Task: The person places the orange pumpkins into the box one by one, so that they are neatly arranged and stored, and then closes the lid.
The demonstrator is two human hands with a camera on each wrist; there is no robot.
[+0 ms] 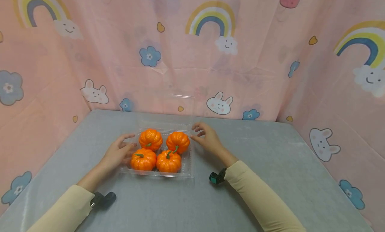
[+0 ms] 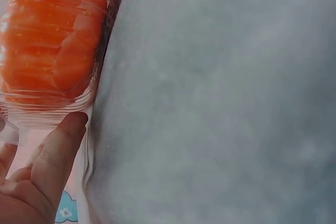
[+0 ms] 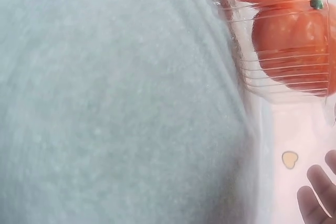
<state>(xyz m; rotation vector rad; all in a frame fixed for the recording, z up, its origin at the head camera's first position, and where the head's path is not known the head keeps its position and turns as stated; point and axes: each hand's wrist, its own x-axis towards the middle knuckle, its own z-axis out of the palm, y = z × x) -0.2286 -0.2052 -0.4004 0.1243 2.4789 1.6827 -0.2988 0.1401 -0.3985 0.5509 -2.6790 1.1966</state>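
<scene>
Several orange toy pumpkins (image 1: 151, 139) with green stems sit in a clear plastic clamshell box (image 1: 187, 165). Its transparent lid (image 1: 184, 96) stands raised at the back. My left hand (image 1: 118, 152) is at the box's left side, fingers loosely extended; in the left wrist view a fingertip (image 2: 74, 121) meets the ridged wall below a pumpkin (image 2: 52, 40). Beside the back right corner is my right hand (image 1: 209, 138), its fingers relaxed and slightly bent. The right wrist view shows those fingers (image 3: 315, 192) spread apart, below the box wall and pumpkins (image 3: 291, 45).
A grey cloth-covered table (image 1: 258, 165) lies under the box. Behind and on both sides hangs a pink curtain (image 1: 258, 51) with rainbows, flowers and rabbits. Dark wrist devices (image 1: 217, 177) are strapped at both sleeves.
</scene>
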